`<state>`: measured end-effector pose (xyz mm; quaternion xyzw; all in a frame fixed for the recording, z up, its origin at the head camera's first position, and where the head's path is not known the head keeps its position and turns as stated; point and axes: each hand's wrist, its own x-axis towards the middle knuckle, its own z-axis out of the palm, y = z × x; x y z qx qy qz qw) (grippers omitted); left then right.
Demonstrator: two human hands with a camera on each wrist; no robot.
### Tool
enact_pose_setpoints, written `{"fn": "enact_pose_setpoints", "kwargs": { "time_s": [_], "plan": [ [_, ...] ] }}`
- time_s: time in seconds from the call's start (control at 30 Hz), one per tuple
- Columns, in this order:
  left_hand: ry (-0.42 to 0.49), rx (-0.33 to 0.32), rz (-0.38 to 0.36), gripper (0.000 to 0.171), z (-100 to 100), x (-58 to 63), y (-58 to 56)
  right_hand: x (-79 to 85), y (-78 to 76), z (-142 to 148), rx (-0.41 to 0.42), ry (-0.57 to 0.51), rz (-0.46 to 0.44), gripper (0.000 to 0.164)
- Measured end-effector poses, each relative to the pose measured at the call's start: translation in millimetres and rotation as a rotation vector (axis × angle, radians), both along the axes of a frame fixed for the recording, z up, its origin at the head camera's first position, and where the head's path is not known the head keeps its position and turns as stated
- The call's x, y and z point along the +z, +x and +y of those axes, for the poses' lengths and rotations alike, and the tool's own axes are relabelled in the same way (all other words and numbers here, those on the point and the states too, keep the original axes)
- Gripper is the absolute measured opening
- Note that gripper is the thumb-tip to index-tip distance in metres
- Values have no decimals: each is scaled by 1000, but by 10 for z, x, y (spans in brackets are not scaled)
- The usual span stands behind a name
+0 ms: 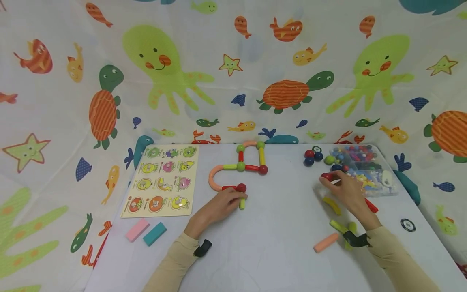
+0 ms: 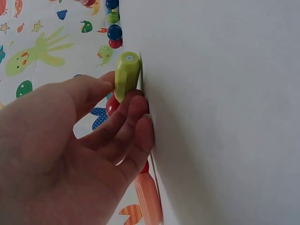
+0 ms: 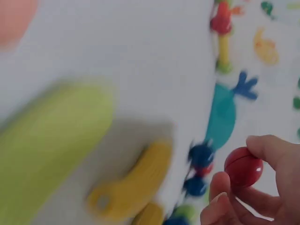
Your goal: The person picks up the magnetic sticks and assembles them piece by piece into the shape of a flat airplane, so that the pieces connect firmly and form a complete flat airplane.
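My left hand (image 1: 223, 203) pinches a short light-green magnetic stick (image 2: 127, 75) between thumb and fingers. That stick stands against a red ball (image 1: 241, 187) at the near end of a joined chain on the white table. From this ball run a red stick (image 1: 229, 187) and a curved orange stick (image 1: 214, 177), up to a four-sided shape of sticks and balls with a green ball (image 1: 240, 166) at its corner. Over at the right, my right hand (image 1: 346, 190) holds another red ball (image 3: 243, 167) in its fingertips, above the table beside the loose pieces.
Behind the right hand are several loose balls (image 1: 309, 161) and a clear divided box (image 1: 390, 187) of small beads. A curved yellow stick (image 1: 333, 206) and an orange stick (image 1: 326, 243) lie nearer. At left are a fruit puzzle board (image 1: 158, 211), a pink block (image 1: 137, 230) and a teal block (image 1: 155, 234).
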<state>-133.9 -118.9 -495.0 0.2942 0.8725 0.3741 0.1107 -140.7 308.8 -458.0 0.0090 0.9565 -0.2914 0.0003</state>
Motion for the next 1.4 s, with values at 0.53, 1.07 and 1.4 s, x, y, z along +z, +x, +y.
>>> {"fn": "enact_pose_setpoints", "kwargs": {
  "time_s": [0.53,1.07,1.4],
  "plan": [
    [-8,17,1,29,-14,3,-26,-24,278,-1709,410,-287,124,41],
    [4,12,31,29,-15,25,-44,-404,479,-2186,467,-185,99,37],
    [-18,27,7,29,-4,13,-44,-440,477,-2227,447,-153,98,38]
  ]
}}
